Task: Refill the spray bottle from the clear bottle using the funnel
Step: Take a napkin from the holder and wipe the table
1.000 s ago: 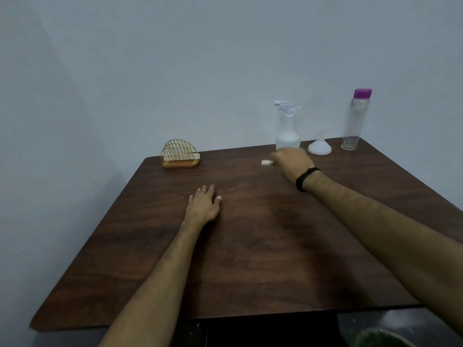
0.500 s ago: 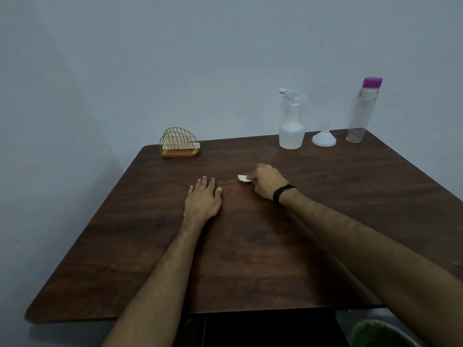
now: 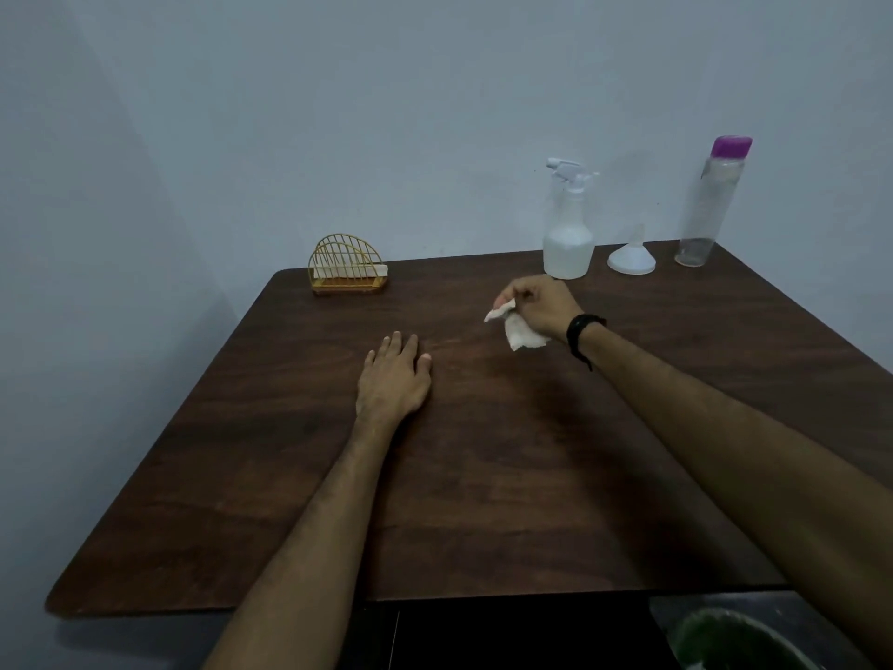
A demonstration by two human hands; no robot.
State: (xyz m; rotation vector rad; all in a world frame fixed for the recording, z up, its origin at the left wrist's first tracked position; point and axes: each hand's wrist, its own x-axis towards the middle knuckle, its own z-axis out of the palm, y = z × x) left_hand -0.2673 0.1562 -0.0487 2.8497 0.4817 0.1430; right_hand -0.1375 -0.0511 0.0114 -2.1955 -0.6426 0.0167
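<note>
A white spray bottle (image 3: pixel 568 234) stands at the back of the dark wooden table (image 3: pixel 483 476), with cloudy liquid in its lower part. Right of it a white funnel (image 3: pixel 631 257) rests mouth down. Further right stands a tall clear bottle (image 3: pixel 708 205) with a purple cap, nearly empty. My right hand (image 3: pixel 539 304) is lifted just in front of the spray bottle, shut on a crumpled white tissue (image 3: pixel 517 328) that hangs below the fingers. My left hand (image 3: pixel 394 377) lies flat on the table, palm down, fingers apart.
A gold wire napkin holder (image 3: pixel 347 265) with white napkins sits at the back left corner. A green bin (image 3: pixel 729 643) shows below the table's near right edge. Plain walls close in behind and to the left.
My right hand swept the tissue toward the table's middle, then moved back toward the spray bottle and lifted it off the surface. My left hand stayed put.
</note>
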